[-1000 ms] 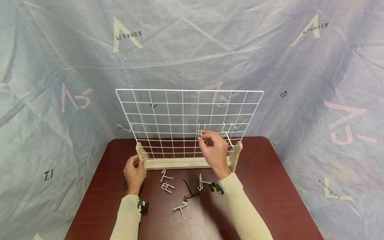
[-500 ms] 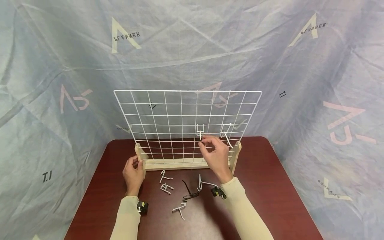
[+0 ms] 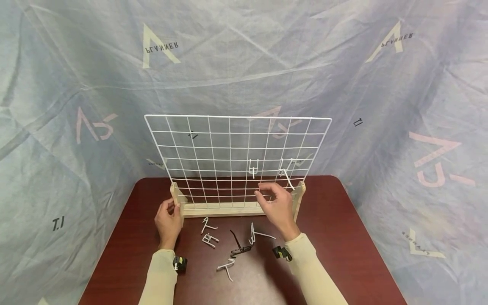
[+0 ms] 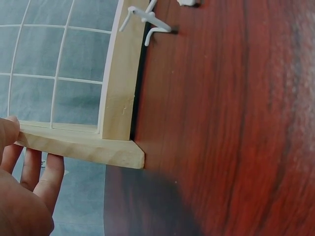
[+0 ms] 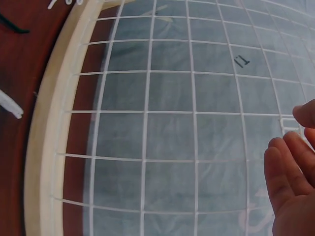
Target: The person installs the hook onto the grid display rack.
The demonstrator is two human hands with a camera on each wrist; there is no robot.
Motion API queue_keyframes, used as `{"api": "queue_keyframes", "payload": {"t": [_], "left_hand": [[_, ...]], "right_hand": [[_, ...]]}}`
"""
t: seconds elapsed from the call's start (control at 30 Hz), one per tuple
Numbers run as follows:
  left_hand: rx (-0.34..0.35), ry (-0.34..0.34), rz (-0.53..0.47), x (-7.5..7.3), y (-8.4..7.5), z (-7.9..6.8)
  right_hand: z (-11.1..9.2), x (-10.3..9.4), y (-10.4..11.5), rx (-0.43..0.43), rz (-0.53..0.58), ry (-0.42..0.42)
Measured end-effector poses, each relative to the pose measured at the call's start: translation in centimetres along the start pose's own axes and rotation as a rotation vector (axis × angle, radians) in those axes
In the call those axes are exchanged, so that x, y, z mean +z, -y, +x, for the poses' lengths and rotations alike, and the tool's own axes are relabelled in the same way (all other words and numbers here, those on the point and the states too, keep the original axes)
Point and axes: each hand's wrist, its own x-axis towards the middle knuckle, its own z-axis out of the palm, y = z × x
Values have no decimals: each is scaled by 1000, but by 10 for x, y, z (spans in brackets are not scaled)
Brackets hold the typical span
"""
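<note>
A white wire grid panel (image 3: 238,116) stands upright in a wooden stand (image 3: 225,209). My left hand (image 3: 168,222) pinches the stand's left end piece (image 4: 83,147) between thumb and fingers. In front of the grid, right of its middle, my right hand (image 3: 278,209) is held with thumb and fingers apart and nothing between them. Just above it, a white wire hook (image 3: 253,171) hangs on the grid. Farther right hangs another white hook (image 3: 288,178), its long prong slanting down.
On the dark red table (image 3: 354,254), before the stand, lie several white hooks (image 3: 227,265) and a black hook (image 3: 241,249). The right forearm passes close to the white hook (image 3: 253,235) with a long prong. Printed grey cloth (image 3: 236,55) surrounds the table on its back and sides.
My right hand has let go of the middle white hook and drawn down and slightly right, leaving it hanging on the grid. The left hand keeps its hold on the stand.
</note>
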Motion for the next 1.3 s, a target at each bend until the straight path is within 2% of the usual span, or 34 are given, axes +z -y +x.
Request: {"api": "queue_keyframes", "payload": {"t": [0.23, 0.5, 0.7, 0.83, 1.1, 1.3], "left_hand": [[-13, 1, -1, 0, -1, 0], [-4, 4, 0, -1, -2, 1], [-10, 12, 6, 0, 0, 1], [-7, 14, 6, 0, 2, 1], [-22, 15, -16, 2, 2, 2], [-22, 9, -8, 2, 2, 2]], "right_hand": [[-17, -2, -11, 62, -18, 63], [-42, -4, -34, 52, -96, 132], [-60, -5, -45, 153, -29, 218], [-70, -5, -53, 172, -80, 256], [-85, -4, -69, 265, -115, 416], [-98, -1, -80, 269, -175, 510]]}}
